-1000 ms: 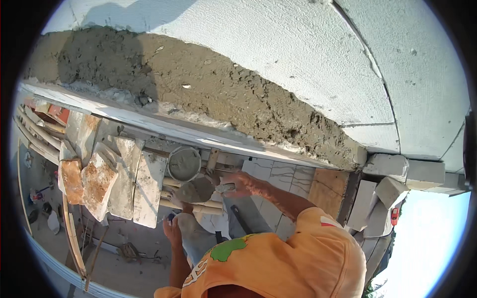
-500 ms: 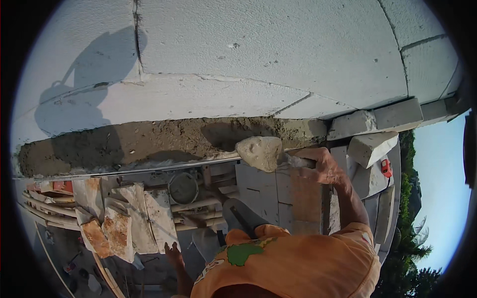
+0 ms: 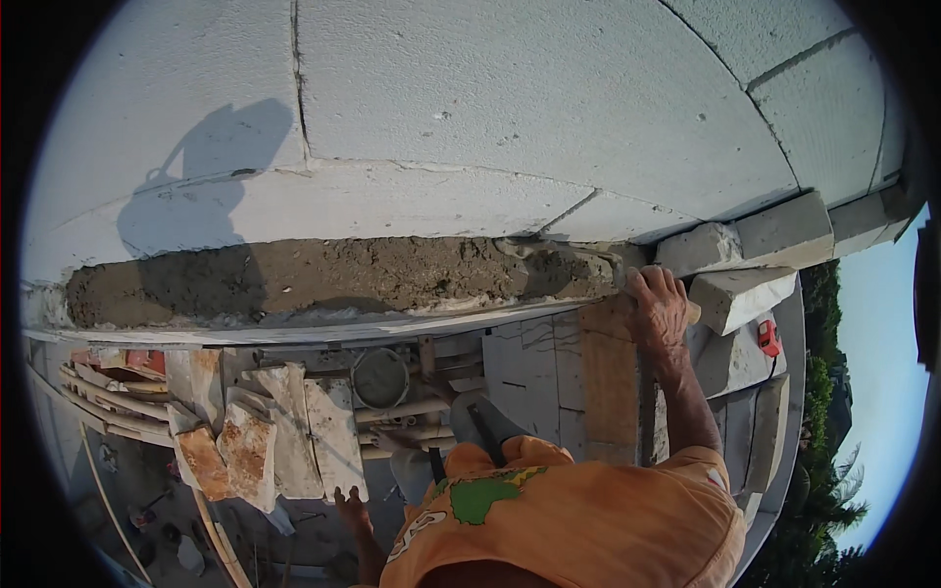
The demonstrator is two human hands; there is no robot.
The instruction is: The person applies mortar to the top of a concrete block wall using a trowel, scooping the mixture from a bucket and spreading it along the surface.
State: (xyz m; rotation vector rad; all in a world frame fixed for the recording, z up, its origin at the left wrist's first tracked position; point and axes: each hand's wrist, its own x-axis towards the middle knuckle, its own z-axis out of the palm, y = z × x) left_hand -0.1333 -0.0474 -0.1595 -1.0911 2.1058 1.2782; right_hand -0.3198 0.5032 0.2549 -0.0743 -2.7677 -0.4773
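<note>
My right hand (image 3: 662, 309) is closed on a trowel, its handle end (image 3: 694, 313) poking out past the palm. The trowel's blade is hard to tell from the grey mortar around it. A long bed of wet mortar (image 3: 392, 274) lies on the ledge at the foot of the white block wall (image 3: 520, 98), and my right hand is at its right end. Lower down, my left hand (image 3: 353, 512) holds nothing. Its fingers are apart, by the lower edge of a pale slab (image 3: 335, 431); whether they touch it I cannot tell.
Loose blocks (image 3: 742, 296) and a red tape measure (image 3: 768, 338) sit at the right. Below the ledge are a round bucket of grey mix (image 3: 379, 378), stained slabs (image 3: 247, 456), bamboo poles (image 3: 118, 404) and a brown board (image 3: 608, 382). Trees and sky lie beyond the right edge.
My right hand has moved up onto the ledge's right end with the trowel. The lump of mortar on the blade is no longer seen there; fresh mortar shows on the bed's right part.
</note>
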